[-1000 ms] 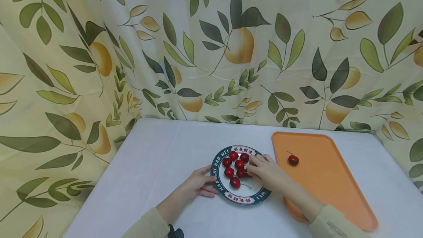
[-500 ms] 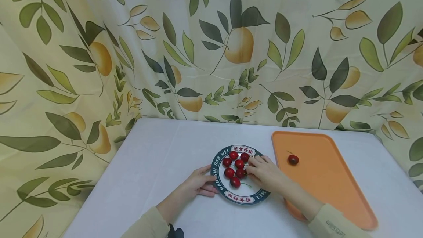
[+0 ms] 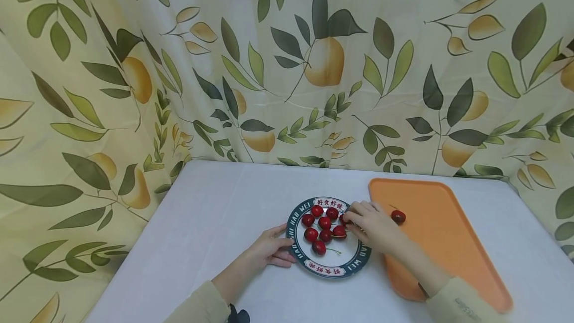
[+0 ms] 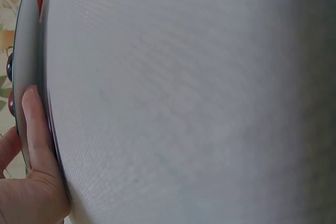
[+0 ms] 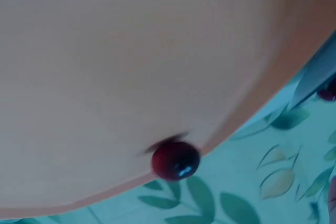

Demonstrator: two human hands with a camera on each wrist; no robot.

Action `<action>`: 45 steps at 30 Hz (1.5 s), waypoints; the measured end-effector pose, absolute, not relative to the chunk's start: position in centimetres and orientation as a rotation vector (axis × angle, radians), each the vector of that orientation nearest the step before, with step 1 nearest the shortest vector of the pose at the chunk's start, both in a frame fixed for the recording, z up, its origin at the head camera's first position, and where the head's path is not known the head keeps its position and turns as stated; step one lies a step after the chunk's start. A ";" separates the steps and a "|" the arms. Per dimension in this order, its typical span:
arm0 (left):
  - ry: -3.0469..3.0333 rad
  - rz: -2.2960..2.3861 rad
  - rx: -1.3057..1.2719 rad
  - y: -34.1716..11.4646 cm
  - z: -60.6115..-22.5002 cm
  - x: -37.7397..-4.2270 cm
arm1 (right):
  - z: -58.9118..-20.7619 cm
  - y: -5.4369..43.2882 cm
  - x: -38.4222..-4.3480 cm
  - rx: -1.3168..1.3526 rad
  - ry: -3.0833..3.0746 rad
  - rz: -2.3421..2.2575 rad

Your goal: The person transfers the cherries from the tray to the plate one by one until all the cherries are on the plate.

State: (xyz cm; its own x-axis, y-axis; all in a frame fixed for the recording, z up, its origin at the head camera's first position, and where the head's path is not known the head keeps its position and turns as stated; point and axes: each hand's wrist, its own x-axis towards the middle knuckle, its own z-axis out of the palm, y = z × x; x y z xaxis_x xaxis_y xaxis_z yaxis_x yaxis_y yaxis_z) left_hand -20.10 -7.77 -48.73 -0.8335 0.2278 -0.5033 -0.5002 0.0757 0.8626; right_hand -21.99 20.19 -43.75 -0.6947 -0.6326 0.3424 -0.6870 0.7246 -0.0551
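A white plate [image 3: 325, 269] with a dark patterned rim holds several red cherries [image 3: 311, 235]. My left hand [image 3: 269, 249] grips its left edge; the left wrist view has a finger running under the plate [image 4: 27, 40] and the thumb at the rim. Over the plate's right side, my right hand [image 3: 374, 227] pinches a cherry [image 3: 344, 220] that its fingertips partly cover. Just below those fingers lies another cherry [image 3: 339, 232] on the plate. The right wrist view catches only a sliver of the hand at its right edge.
To the right lies an orange tray [image 3: 441, 248] with a single stemmed cherry [image 3: 397, 217] near its far left; the right forearm crosses above the tray. A white cloth [image 3: 224, 203] covers the table. A leaf-patterned curtain [image 3: 287, 113] hangs behind.
My right hand has shifted a little to the right with a cherry at its fingertips, uncovering another cherry on the plate. The left hand and the tray's cherry have stayed put.
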 end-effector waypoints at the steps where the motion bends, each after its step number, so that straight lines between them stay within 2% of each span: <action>1: 1.837 1.812 -0.270 -7.8 -48.7 -20.1 | -43.6 20.6 -22.2 1.005 -2.643 0.254; 20: 1.841 1.811 -0.268 -7.8 -48.7 -20.2 | -43.3 28.1 -24.5 0.619 -2.903 0.123; 41: 1.850 1.807 -0.280 -7.7 -48.8 -20.1 | -45.2 31.2 -24.7 0.565 -3.053 0.057; 45: 1.849 1.806 -0.279 -7.7 -48.8 -20.2 | -45.4 31.4 -24.8 0.480 -3.113 0.113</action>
State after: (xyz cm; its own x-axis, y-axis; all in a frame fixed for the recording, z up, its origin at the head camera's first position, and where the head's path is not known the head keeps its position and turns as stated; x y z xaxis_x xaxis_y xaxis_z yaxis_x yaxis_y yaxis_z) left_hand -20.20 -7.69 -48.79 -0.8354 0.2169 -0.5050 -0.4999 0.0822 0.8622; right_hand -24.83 31.38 -45.41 -0.9536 -0.3010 0.0008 -0.3002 0.9511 -0.0726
